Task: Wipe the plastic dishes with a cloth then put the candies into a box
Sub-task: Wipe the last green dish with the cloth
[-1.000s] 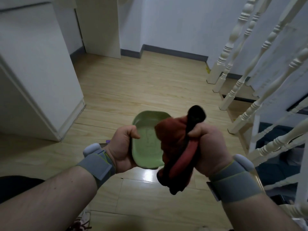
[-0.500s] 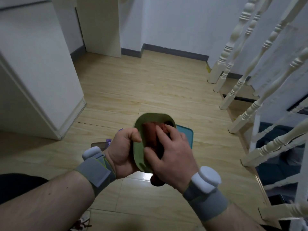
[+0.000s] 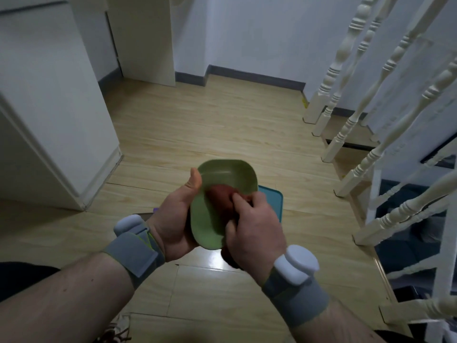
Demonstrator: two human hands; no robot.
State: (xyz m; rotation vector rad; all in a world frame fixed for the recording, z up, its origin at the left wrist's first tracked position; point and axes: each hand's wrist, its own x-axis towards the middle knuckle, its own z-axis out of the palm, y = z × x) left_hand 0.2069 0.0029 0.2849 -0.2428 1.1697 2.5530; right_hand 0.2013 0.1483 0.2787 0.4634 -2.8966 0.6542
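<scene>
Floor: pale wood-grain planks (image 3: 222, 125), glossy, lying beneath the green dish.
Green dish (image 3: 210, 219): smooth plastic, rounded-rectangular, being held tilted above the floor.
Left hand (image 3: 173, 219): gripping the dish's left rim, thumb lying along the edge.
Right hand (image 3: 252, 226): clenching the red cloth (image 3: 220, 194), pressing it into the dish's hollow.
Cloth: soft, bunched; mostly hidden by fingers.
Teal tray (image 3: 274, 201): lying behind the dish, largely covered.
Balusters (image 3: 341, 78): white, turned, standing right of the dish.

1. Plastic dish (image 3: 217, 194): plain pale green.
2. Cloth (image 3: 220, 194): dark red.
3. Tray (image 3: 272, 201) behind: teal.
4. Wrist straps (image 3: 133, 253): grey, white pods.
5. Floor (image 3: 197, 129): light wood-grain planks.
6. Balusters (image 3: 331, 78): cream-white.
</scene>
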